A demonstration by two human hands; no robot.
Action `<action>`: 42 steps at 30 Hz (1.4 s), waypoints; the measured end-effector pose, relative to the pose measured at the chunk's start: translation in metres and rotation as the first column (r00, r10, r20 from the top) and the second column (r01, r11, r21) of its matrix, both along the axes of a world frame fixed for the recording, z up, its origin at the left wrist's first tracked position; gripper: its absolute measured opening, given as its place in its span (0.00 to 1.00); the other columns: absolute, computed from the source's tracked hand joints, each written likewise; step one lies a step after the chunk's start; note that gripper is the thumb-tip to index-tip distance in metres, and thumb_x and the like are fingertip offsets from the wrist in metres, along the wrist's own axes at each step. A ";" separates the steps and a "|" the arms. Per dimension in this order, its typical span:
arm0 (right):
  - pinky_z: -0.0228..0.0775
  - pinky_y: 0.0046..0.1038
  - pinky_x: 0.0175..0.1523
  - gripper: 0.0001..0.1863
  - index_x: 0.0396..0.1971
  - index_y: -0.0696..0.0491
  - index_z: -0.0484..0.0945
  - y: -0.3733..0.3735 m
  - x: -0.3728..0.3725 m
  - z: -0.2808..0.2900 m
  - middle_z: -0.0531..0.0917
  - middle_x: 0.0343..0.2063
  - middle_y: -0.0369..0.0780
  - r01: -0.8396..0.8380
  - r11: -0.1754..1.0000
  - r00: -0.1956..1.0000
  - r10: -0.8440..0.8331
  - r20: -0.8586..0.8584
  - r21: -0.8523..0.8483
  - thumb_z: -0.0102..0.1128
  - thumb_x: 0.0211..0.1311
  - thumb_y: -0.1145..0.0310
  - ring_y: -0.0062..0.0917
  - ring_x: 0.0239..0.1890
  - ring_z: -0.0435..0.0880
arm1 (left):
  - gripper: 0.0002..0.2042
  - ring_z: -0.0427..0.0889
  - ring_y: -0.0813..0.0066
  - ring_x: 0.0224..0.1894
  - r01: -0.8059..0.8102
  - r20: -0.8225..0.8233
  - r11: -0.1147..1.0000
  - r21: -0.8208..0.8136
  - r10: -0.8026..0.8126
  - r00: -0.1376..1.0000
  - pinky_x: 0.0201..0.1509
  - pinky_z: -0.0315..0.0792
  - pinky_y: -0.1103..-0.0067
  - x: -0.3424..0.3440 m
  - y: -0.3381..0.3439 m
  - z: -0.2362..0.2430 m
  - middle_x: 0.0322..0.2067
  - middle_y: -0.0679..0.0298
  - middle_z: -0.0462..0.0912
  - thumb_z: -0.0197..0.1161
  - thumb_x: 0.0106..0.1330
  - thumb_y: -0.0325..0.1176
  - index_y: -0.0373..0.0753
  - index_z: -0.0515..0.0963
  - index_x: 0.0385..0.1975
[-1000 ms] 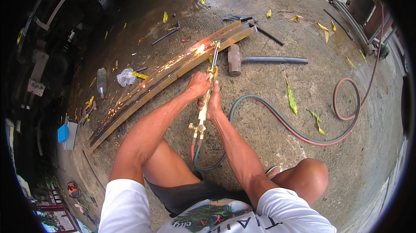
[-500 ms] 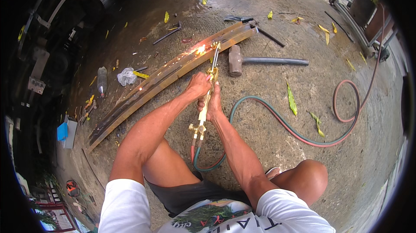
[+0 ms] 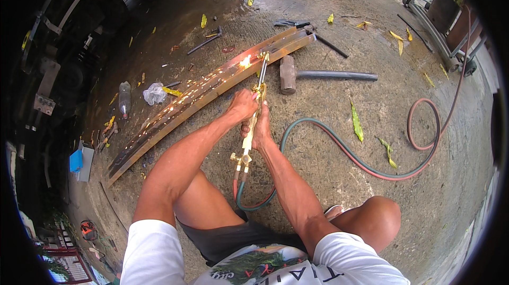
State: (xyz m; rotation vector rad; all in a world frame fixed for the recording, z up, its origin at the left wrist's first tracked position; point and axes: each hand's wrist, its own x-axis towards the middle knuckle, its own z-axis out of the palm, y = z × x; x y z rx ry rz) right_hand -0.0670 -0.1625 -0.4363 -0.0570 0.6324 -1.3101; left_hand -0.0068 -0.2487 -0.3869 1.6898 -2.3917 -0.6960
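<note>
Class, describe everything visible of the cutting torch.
The cutting torch is long and slim, its body shiny and golden like brass, with narrow silvery tubes leading to an angled head. At its rear are a valve knob and fittings for a red hose and a green hose. It slants forward, its head over the brown metal beam, near a bright glow and sparks. The left hand grips it toward the front, the right hand just behind. Whether it touches the beam is unclear.
</note>
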 end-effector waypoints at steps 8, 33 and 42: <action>0.62 0.24 0.12 0.34 0.38 0.47 0.67 -0.009 -0.004 0.000 0.66 0.13 0.31 0.029 1.000 1.000 -0.029 0.006 -0.001 0.27 0.66 0.28 0.18 0.10 0.65 | 0.11 0.81 0.57 0.24 -0.038 -0.067 0.998 0.041 0.041 0.997 0.32 0.74 0.63 -0.007 0.004 0.005 0.23 0.46 0.79 0.60 0.63 0.32 0.27 0.77 0.33; 0.61 0.23 0.12 0.35 0.34 0.48 0.68 -0.002 -0.005 0.002 0.65 0.12 0.31 -0.002 1.000 1.000 0.002 0.002 0.000 0.30 0.66 0.29 0.18 0.10 0.65 | 0.12 0.80 0.57 0.25 -0.002 -0.057 1.000 0.005 0.003 0.998 0.34 0.73 0.63 -0.002 0.002 0.001 0.21 0.46 0.78 0.61 0.62 0.33 0.27 0.75 0.28; 0.60 0.22 0.12 0.34 0.34 0.49 0.68 -0.001 -0.002 0.005 0.66 0.13 0.31 -0.005 1.000 1.000 0.005 0.001 0.018 0.30 0.67 0.30 0.17 0.10 0.66 | 0.13 0.81 0.49 0.27 -0.006 -0.043 0.999 -0.032 0.005 0.999 0.36 0.74 0.61 0.002 0.001 -0.001 0.23 0.42 0.79 0.63 0.60 0.34 0.26 0.76 0.28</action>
